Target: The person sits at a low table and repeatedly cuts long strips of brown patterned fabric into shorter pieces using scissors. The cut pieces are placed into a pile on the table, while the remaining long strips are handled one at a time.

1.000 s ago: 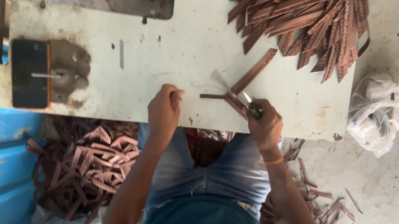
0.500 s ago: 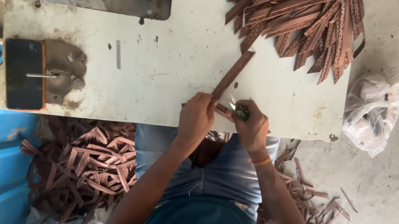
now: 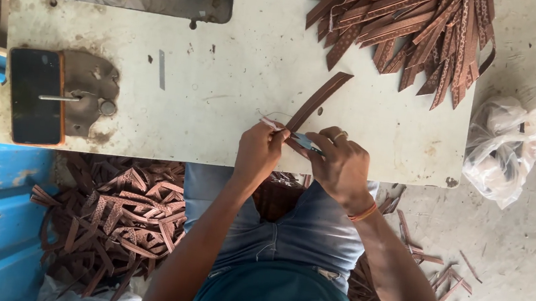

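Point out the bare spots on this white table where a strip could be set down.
Bare: the middle of the white table, between the phone and the single strap; also the right edge below the strap pile. Crowded: that pile's corner, and the front edge where the left hand and right hand work.

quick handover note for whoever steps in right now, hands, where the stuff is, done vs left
Left hand: grip pinching the near end of the brown strap at the table edge.
Right hand: grip on a small blue-handled tool set against that same end.
Strap lies diagonally on the table.
Done: cannot tell; many brown pieces lie in the floor pile.
Left: the strap pile at the table's far right corner.
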